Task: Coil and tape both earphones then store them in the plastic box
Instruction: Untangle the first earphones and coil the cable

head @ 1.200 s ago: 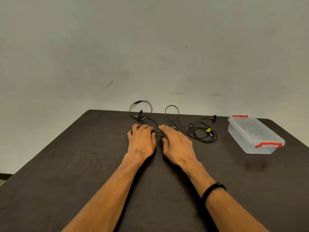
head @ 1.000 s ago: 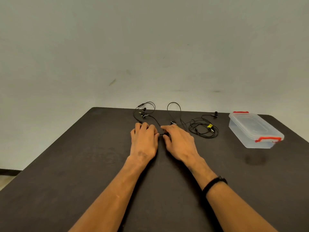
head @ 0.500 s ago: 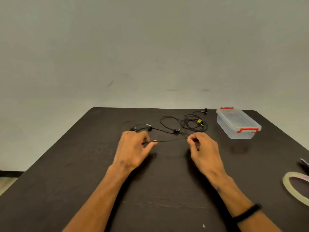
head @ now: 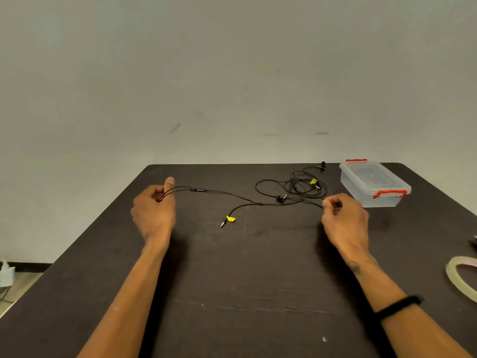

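Left hand closed, thumb up, pinching the two thin earbud leads of the first black wired earphone; the buds themselves are hidden in the fist. Right hand closed in a fingertip pinch on the same cable farther along. The cord runs between the hands just above the dark brown tabletop, with its slim inline remote near the left hand. The plug end with a yellow tag trails loose onto the table between the hands.

Second black earphone lies in a loose tangle at the far side, just beside the right hand, one bud toward the table's far edge. Clear plastic box with red latches sits to its right, lid on. Roll of clear tape at the right edge, partly out of view.

Judgement: early stage, the first cord being laid out for coiling.

Risks:
- The held cable appears to cross the second earphone's loops near the right hand; pulling wider could drag or knot the two together.
- The free plug end may whip or snag while winding.
- Springy cable could uncoil once a hand lets go to reach the tape.
- The box needs unlatching first.
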Demonstrator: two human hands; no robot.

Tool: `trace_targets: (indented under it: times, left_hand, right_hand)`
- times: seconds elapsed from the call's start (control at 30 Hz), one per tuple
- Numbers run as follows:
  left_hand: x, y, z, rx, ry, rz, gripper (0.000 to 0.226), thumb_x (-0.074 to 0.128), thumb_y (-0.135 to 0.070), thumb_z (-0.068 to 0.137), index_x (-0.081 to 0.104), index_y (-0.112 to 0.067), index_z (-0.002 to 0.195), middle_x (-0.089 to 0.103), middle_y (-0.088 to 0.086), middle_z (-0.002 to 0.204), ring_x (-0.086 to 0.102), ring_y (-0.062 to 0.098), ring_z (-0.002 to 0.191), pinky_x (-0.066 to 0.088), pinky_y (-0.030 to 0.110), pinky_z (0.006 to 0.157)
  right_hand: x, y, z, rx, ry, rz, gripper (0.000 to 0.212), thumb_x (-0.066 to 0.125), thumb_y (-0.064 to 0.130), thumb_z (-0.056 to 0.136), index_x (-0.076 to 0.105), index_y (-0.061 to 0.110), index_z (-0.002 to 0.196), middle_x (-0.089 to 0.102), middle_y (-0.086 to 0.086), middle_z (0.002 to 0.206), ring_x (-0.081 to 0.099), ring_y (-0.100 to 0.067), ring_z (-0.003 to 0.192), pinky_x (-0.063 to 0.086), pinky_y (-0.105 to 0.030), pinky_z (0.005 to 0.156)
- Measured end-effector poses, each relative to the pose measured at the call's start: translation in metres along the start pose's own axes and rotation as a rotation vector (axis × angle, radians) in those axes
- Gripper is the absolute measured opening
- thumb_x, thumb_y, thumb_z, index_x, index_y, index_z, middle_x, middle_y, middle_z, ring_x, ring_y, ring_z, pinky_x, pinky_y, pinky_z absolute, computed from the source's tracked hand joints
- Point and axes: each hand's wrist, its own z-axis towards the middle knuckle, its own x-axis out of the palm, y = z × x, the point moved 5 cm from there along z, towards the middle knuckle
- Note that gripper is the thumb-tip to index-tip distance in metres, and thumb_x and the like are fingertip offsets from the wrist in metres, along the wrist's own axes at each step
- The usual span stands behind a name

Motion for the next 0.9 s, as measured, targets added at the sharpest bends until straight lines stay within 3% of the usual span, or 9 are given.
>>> trace_targets:
  times: [0.17,0.23,0.37,0.47,0.57,0.63,0.7,0.77,0.9]
  left_hand:
    - [0.017,-0.003,-0.008,0.245,0.140,0.293,0.024,0.069,-0.046,0.096,0.075,-0.023,0.092,0.075,-0.004,0.084,0.069,0.018,0.084,0.052,0.036,0.084]
    - [0.029,0.004,-0.006,0.351,0.335,0.393,0.017,0.073,-0.038,0.090,0.071,-0.030,0.104,0.074,-0.008,0.090,0.070,0.018,0.089,0.055,0.039,0.087]
    - [0.046,0.009,-0.013,0.435,0.983,0.540,0.074,0.072,-0.048,0.066,0.046,-0.058,0.134,0.053,-0.005,0.143,0.049,0.022,0.135,0.039,0.050,0.116]
    - [0.027,0.000,-0.027,0.272,1.382,0.435,0.100,0.092,-0.046,0.063,0.037,-0.063,0.145,0.042,-0.017,0.153,0.038,0.000,0.143,0.033,0.025,0.117]
    - [-0.002,-0.014,-0.033,0.120,1.562,0.222,0.116,0.100,-0.054,0.048,0.039,-0.063,0.146,0.042,-0.025,0.154,0.035,-0.017,0.141,0.033,0.012,0.110]
    - [0.000,-0.032,-0.032,0.136,1.447,0.033,0.112,0.093,-0.071,0.044,0.048,-0.054,0.146,0.053,-0.025,0.150,0.041,-0.014,0.140,0.034,0.019,0.112]
    - [0.019,-0.037,-0.027,0.121,1.052,-0.047,0.093,0.084,-0.082,0.049,0.066,-0.042,0.132,0.069,-0.019,0.131,0.059,-0.005,0.127,0.043,0.024,0.110]
    - [0.043,-0.032,-0.034,0.165,0.677,0.149,0.067,0.081,-0.074,0.067,0.074,-0.034,0.119,0.073,-0.013,0.108,0.067,0.009,0.110,0.052,0.037,0.102]
    - [0.075,-0.012,-0.058,0.437,0.544,0.570,0.029,0.071,-0.057,0.090,0.076,-0.034,0.108,0.066,-0.008,0.097,0.062,0.022,0.107,0.049,0.045,0.090]
  right_hand:
    - [0.000,0.004,-0.005,0.013,0.029,-0.019,0.011,0.065,0.015,0.094,0.072,0.022,0.097,0.072,-0.004,0.097,0.068,-0.023,0.091,0.059,-0.042,0.086]
    - [0.001,0.006,-0.008,0.027,0.072,-0.033,0.023,0.062,0.005,0.089,0.074,0.022,0.098,0.072,-0.004,0.100,0.069,-0.023,0.092,0.059,-0.041,0.086]
    - [0.002,0.008,-0.012,0.094,0.124,-0.099,0.027,0.052,0.007,0.087,0.070,0.023,0.074,0.072,-0.001,0.086,0.067,-0.026,0.087,0.059,-0.044,0.078]
    - [-0.002,0.011,-0.014,0.125,0.111,-0.167,0.026,0.044,0.021,0.093,0.063,0.020,0.074,0.069,-0.005,0.085,0.064,-0.033,0.084,0.055,-0.046,0.080]
    - [-0.004,0.015,-0.014,0.109,0.124,-0.217,0.021,0.047,0.033,0.097,0.059,0.023,0.082,0.066,-0.003,0.085,0.062,-0.032,0.083,0.048,-0.041,0.077]
    - [-0.003,0.017,-0.013,0.080,0.146,-0.274,0.016,0.055,0.038,0.096,0.058,0.025,0.086,0.065,0.002,0.083,0.061,-0.025,0.081,0.045,-0.037,0.074]
    - [0.000,0.016,-0.013,0.036,0.155,-0.354,0.016,0.063,0.040,0.095,0.059,0.025,0.094,0.068,0.003,0.091,0.063,-0.022,0.088,0.050,-0.037,0.074]
    - [0.001,0.014,-0.014,0.013,0.153,-0.415,0.023,0.067,0.042,0.094,0.064,0.023,0.107,0.067,-0.003,0.106,0.062,-0.024,0.103,0.056,-0.041,0.079]
    - [0.000,0.013,-0.013,0.012,0.151,-0.450,0.042,0.067,0.042,0.096,0.064,0.019,0.130,0.061,-0.012,0.127,0.055,-0.031,0.121,0.053,-0.043,0.089]
